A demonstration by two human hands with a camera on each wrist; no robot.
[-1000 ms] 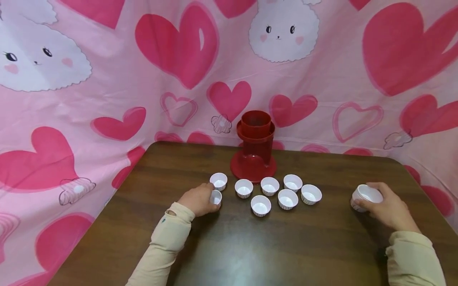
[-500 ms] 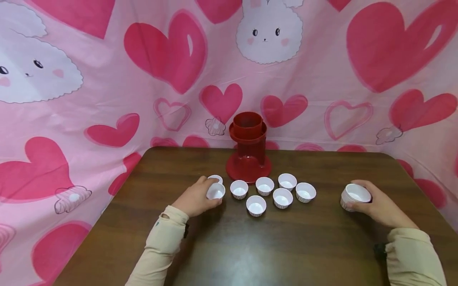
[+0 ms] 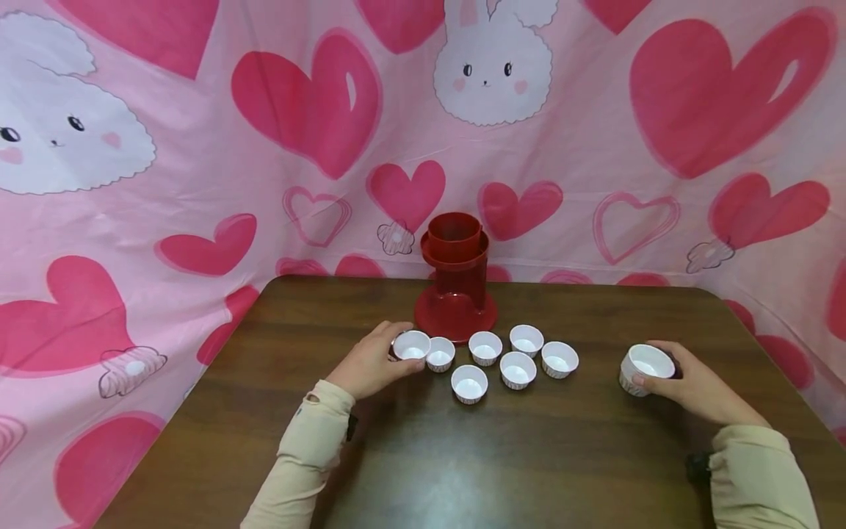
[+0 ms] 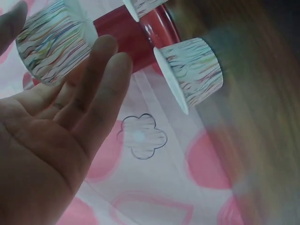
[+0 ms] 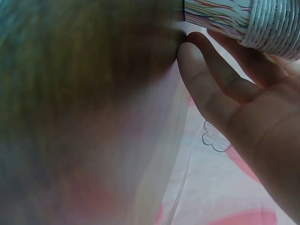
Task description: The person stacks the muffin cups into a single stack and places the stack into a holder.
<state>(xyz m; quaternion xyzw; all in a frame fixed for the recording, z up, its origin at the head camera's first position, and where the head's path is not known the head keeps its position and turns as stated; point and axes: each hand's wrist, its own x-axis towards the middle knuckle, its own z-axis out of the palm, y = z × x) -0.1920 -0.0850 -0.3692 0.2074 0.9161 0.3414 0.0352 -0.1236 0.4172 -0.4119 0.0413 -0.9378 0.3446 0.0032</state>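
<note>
Six loose white cups (image 3: pixel 518 370) stand on the tabletop (image 3: pixel 456 459) between the left hand (image 3: pixel 374 365), just beside them and gripping another cup (image 3: pixel 411 345), and the right hand (image 3: pixel 702 383), well apart and holding a nested, roughly upright stack (image 3: pixel 633 375).

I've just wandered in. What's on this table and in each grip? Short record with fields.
Left grip: holds at least one white cup
Right grip: holds nested cups
Loose cups: six, mouth up
Surface: brown table
Behind cups: red object with round base
Backdrop: pink cloth, hearts and rabbits
</note>
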